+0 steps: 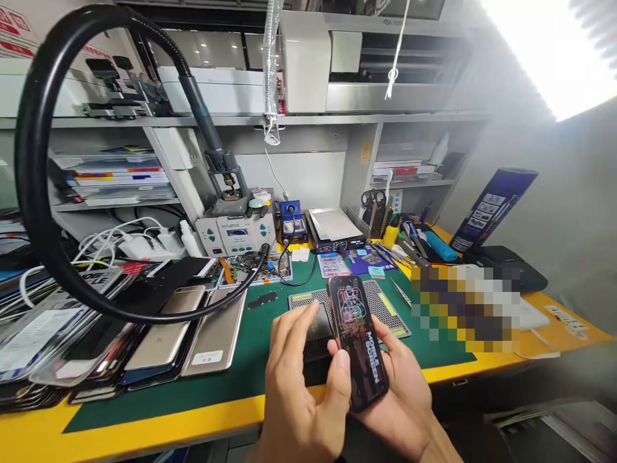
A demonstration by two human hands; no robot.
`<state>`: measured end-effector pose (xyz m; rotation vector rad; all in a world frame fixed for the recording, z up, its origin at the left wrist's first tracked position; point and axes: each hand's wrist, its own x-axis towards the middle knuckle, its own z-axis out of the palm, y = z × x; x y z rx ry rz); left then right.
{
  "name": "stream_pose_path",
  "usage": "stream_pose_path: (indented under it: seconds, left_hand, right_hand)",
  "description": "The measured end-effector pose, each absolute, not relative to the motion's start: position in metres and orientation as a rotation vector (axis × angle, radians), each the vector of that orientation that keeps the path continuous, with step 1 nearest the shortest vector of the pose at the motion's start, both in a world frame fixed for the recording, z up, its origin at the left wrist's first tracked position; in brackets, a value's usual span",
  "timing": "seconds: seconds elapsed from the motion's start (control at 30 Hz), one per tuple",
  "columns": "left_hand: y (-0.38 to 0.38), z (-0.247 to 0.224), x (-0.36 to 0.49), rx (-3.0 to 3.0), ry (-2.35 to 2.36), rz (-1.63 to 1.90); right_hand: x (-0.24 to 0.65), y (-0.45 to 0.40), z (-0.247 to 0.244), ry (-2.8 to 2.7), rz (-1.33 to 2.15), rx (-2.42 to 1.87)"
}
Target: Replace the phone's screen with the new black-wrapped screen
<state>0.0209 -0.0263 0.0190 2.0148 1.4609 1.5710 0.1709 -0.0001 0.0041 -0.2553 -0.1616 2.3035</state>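
A smartphone or phone screen panel [359, 341], black with line art of a robot figure and the words "MOBILE SCREEN", is held tilted over the front of the bench. My right hand [409, 399] grips it from below and from the right side. My left hand [303, 386] is at its left edge with fingers apart; the thumb overlaps the edge, and I cannot tell whether it presses on it. Behind the phone lies a perforated metal plate [393, 325] on a green mat [270, 315]. A dark flat piece [317, 331] on that plate is partly hidden by my left fingers.
Stacked phones [212, 334] and clear packets crowd the left. A thick black hose [36, 161] loops over them from a hot-air station [236, 235]. Tweezers [401, 294] lie right of the plate. A blue box [494, 209], a black case [506, 267] and tools fill the right.
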Motion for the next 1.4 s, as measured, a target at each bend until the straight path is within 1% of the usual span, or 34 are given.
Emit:
stream_pose_path:
  seconds: [0.17, 0.43, 0.67, 1.03, 1.27, 1.4]
  left_hand:
    - [-0.026, 0.021, 0.024, 1.985, 1.282, 1.655]
    - [-0.03, 0.014, 0.019, 1.984, 1.313, 1.687]
    - [-0.033, 0.005, 0.018, 1.974, 1.375, 1.822]
    - [-0.034, 0.004, 0.015, 2.048, 1.401, 1.804]
    - [-0.032, 0.002, 0.01, 2.085, 1.398, 1.804]
    - [-0.033, -0.002, -0.001, 2.079, 1.381, 1.669]
  right_hand:
    - [0.164, -0.005, 0.005, -0.172, 2.31, -0.296]
    - [0.16, -0.006, 0.005, -0.09, 2.361, -0.29]
    - [0.152, -0.008, 0.006, -0.066, 2.425, -0.23]
    - [0.15, -0.007, 0.005, -0.058, 2.429, -0.238]
    - [0.149, -0.01, 0.007, -0.066, 2.372, -0.3]
    - [0.145, -0.012, 0.011, -0.069, 2.333, -0.297]
